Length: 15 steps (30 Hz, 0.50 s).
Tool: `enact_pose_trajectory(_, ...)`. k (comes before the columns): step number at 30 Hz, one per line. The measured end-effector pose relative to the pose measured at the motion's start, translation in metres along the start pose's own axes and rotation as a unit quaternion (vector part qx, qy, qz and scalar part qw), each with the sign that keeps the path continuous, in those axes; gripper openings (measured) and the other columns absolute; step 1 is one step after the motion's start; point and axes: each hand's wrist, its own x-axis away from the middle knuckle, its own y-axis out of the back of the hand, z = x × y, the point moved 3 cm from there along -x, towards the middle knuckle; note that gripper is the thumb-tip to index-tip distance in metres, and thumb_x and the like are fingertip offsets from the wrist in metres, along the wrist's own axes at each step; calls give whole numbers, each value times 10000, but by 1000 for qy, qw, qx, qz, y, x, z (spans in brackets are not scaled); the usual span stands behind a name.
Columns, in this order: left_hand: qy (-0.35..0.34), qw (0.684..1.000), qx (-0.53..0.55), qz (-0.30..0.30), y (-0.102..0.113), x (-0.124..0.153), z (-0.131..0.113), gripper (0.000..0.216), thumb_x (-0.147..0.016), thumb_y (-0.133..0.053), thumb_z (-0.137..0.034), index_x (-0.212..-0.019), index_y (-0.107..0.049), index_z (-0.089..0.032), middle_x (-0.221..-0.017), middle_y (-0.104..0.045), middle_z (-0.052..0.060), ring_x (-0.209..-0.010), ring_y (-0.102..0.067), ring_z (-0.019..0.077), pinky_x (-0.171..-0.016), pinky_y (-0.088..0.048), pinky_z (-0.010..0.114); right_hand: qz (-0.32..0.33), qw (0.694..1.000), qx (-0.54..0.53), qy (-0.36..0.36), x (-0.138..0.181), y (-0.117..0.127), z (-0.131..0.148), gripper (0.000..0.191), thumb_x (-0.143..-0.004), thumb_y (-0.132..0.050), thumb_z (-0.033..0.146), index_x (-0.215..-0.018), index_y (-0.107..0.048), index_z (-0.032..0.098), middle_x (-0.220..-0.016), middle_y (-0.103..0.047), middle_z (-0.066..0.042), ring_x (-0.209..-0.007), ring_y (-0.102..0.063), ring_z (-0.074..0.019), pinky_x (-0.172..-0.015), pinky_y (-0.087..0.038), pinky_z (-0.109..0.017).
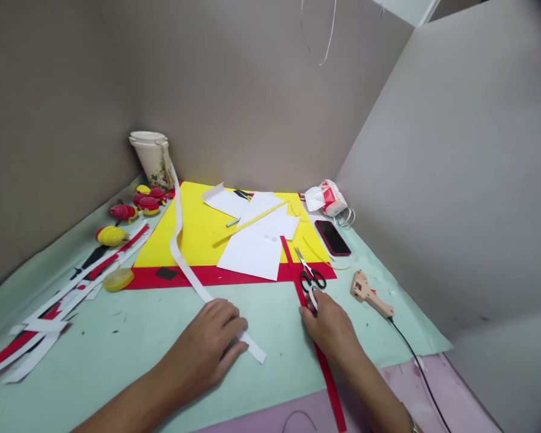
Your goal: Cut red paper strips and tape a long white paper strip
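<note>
My left hand [207, 347] lies palm down on a long white paper strip [180, 240] that runs from the cup across the yellow sheet to the mat. Its fingers are together and pressed flat on the strip's near end. My right hand [329, 328] rests on a long red paper strip [327, 373], its fingertips pinched at the handles of black-handled scissors [310, 273] that lie on the red strip, blades pointing away. A yellow sheet [198, 234] on a red sheet [234, 275] carries white paper pieces [255, 249].
A hot glue gun [369, 293] with a black cord lies to the right, a phone [332, 237] and crumpled wrapper [327, 198] beyond. A paper cup [152, 157] stands at the back left. Paper lanterns [124, 211], tape roll [118, 279] and loose strips crowd the left. Cardboard walls enclose the green mat.
</note>
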Motion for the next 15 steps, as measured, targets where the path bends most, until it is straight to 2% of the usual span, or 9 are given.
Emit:
enact_pose_trajectory(4,-4,1000,-2,-6,0,1,1,164,-922,-495,-210,-1046,-601,-202,-992,-583,90,-957,-526,248,-881,-450,450,13,1000,-6,-5,-2,0,0,102,-871,-509,294,-806,-490,217,-892,-646,-64,-741,-594,-212,-604,-346,-281)
enact_pose_trajectory(15,2,1000,12,-11,3,-1,-1,161,-915,-500,-199,-1026,-616,-204,-996,-595,87,-942,-547,235,-853,-473,412,4,999,-33,-2,1,-1,1,92,-828,-524,231,-773,-450,230,-787,-618,-14,-676,-556,-181,-576,-322,-265)
